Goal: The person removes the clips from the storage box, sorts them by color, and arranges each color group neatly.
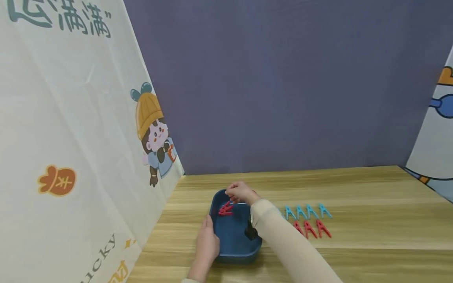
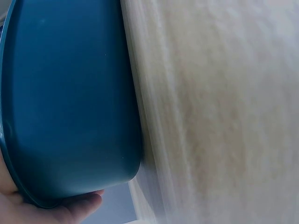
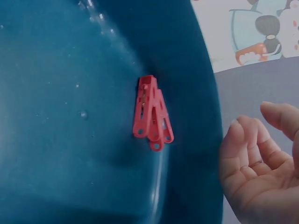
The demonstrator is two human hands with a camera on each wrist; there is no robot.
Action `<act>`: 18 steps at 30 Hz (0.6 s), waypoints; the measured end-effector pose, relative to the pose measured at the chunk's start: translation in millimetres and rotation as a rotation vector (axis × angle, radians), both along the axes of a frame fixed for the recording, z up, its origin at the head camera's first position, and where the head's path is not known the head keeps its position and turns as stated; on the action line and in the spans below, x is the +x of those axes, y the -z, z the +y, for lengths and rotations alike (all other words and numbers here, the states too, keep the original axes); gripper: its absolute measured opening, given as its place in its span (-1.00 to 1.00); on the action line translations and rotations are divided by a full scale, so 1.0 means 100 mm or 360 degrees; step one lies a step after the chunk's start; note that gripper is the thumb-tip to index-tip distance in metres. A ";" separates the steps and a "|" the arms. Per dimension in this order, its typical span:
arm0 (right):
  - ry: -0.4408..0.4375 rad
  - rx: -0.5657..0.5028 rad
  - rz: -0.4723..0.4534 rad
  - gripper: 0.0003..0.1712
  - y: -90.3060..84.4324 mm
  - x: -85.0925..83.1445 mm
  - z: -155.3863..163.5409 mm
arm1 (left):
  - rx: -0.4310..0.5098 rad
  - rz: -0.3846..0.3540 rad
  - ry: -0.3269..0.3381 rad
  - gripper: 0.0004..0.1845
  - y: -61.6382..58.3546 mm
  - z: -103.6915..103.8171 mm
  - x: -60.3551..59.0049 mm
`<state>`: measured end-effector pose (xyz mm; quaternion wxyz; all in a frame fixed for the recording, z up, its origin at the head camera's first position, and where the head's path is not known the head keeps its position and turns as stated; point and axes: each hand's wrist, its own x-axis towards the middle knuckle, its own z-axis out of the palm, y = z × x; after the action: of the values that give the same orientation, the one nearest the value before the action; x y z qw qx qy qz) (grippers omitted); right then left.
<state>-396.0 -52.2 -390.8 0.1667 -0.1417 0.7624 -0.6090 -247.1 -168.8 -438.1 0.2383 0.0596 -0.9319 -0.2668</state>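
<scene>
A dark blue plastic basin stands on the table. My left hand grips its left side; in the left wrist view the fingers curl under the rim against the outer wall. Inside the basin, near its far left corner, red clothespins lie overlapping on the floor. My right hand hovers over the far end of the basin, slightly above the red clothespins in the head view. Its fingers are loosely bent, and the right wrist view shows nothing held between them.
Right of the basin lie a row of light blue clothespins and a nearer row of red clothespins, both partly covered by the right sleeve. A printed white sheet borders the wooden table at left; a grey-purple panel closes the back.
</scene>
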 end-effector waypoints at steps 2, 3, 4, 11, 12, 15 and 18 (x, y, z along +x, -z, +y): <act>-0.0001 0.0022 0.0013 -0.89 0.03 -0.01 -0.02 | 0.0003 -0.0015 -0.0004 -0.45 0.01 0.00 -0.01; -0.0005 0.0036 0.0023 -0.90 0.04 -0.02 -0.02 | 0.0004 -0.0019 -0.0005 -0.45 0.01 0.00 -0.01; -0.0007 0.0052 0.0027 -0.90 0.06 -0.02 -0.03 | 0.0005 -0.0016 -0.0006 -0.45 0.01 -0.01 -0.01; 0.0014 0.0175 0.0086 -0.81 0.21 -0.04 -0.06 | 0.0001 0.0008 -0.0006 -0.46 0.04 -0.03 -0.02; 0.0021 0.0187 0.0083 -0.79 0.23 -0.04 -0.07 | 0.0007 -0.0001 -0.0008 -0.46 0.04 -0.03 -0.02; 0.0025 0.0215 0.0068 -0.73 0.24 -0.04 -0.07 | 0.0048 -0.0037 -0.0005 -0.46 0.03 -0.04 -0.02; 0.0036 0.0229 0.0040 -0.71 0.24 -0.02 -0.08 | 0.0091 -0.0087 -0.0011 -0.47 0.00 -0.04 -0.02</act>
<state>-398.4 -60.1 -414.5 0.1601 -0.1285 0.8077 -0.5527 -248.7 -172.9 -438.2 0.2118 0.0770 -0.9299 -0.2906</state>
